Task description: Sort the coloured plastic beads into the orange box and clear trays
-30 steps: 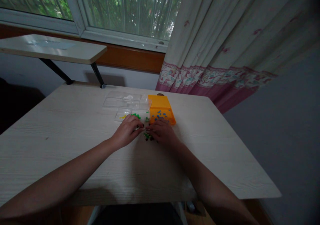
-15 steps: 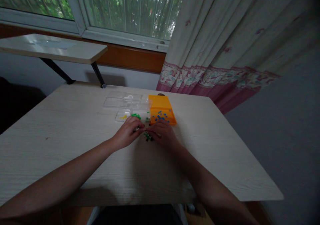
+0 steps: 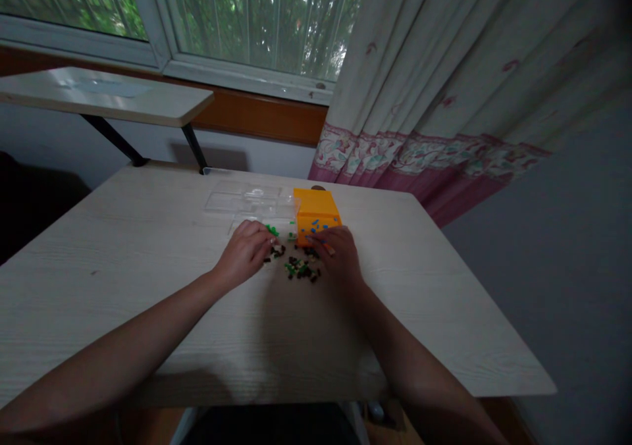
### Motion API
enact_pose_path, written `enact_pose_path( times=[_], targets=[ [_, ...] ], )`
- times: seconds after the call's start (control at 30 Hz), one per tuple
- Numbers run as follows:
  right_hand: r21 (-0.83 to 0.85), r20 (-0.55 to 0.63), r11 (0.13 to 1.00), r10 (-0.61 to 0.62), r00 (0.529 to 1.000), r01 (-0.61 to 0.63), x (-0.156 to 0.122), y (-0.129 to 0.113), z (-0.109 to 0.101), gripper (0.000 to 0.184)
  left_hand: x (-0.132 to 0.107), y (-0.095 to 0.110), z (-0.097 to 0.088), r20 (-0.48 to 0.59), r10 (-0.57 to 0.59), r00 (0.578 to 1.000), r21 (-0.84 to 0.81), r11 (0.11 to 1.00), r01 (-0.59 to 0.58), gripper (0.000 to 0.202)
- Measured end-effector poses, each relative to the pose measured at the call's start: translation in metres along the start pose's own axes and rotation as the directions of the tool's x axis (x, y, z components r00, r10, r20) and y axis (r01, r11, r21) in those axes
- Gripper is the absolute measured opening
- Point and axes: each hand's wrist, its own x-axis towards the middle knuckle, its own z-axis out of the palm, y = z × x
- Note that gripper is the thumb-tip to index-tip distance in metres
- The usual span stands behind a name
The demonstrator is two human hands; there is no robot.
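Left hand (image 3: 241, 251) held beside dark pieces (image 3: 280, 250), fingers curled; whether anything is pinched cannot be told. Right hand (image 3: 342, 253) held over front edge of orange box (image 3: 316, 201), fingers bent, grasp likewise unclear. Blue pieces (image 3: 315, 222) contained in box; mixed pieces (image 3: 300, 270) spread on table (image 3: 419, 320) between hands.

Pcs (image 3: 302, 269) on tbl (image 3: 419, 261) before box (image 3: 316, 201), trays (image 3: 224, 201) box's L.

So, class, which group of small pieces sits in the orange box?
The blue pieces, in the orange box by the right hand; the green, dark and pale pile lies outside on the table.
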Motion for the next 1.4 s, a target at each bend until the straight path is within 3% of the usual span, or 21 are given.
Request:
enact_pose_path(
  times=[0.13, 0.37, 0.5, 0.67, 0.83, 1.27, 1.4],
  targets=[
    [-0.058, -0.114, 0.988, 0.136, 0.984, -0.143, 0.002, 0.014, -0.005, 0.021, 0.001, -0.001, -0.006, 0.072, 0.019, 0.997, 0.119, 0.993, -0.027, 0.021],
    [-0.124, -0.134, 0.958, 0.243, 0.961, -0.26, -0.001, 0.025, -0.004, 0.02, -0.001, 0.004, -0.007, 0.201, 0.047, 0.978, 0.24, 0.966, -0.095, 0.021],
    [-0.2, -0.081, 0.929, 0.301, 0.95, -0.311, -0.002, 0.025, -0.003, 0.018, -0.001, 0.003, -0.006, 0.221, 0.044, 0.974, 0.242, 0.965, -0.098, 0.019],
    [-0.195, -0.027, 0.939, 0.284, 0.958, -0.284, -0.003, 0.026, -0.001, 0.024, -0.002, 0.003, -0.006, 0.238, 0.05, 0.97, 0.215, 0.971, -0.103, 0.019],
    [-0.13, -0.045, 0.966, 0.22, 0.975, -0.224, -0.004, 0.028, 0.001, 0.024, -0.002, 0.005, -0.007, 0.25, 0.037, 0.968, 0.217, 0.972, -0.093, 0.015],
    [-0.126, -0.039, 0.974, 0.187, 0.982, -0.19, -0.003, 0.026, 0.004, 0.025, -0.002, 0.004, 0.0, 0.275, 0.064, 0.959, 0.207, 0.97, -0.124, 0.013],
    [-0.122, -0.053, 0.973, 0.189, 0.981, -0.194, -0.004, 0.028, 0.005, 0.026, -0.002, 0.003, 0.0, 0.236, 0.054, 0.97, 0.148, 0.985, -0.091, 0.011]
  ],
)
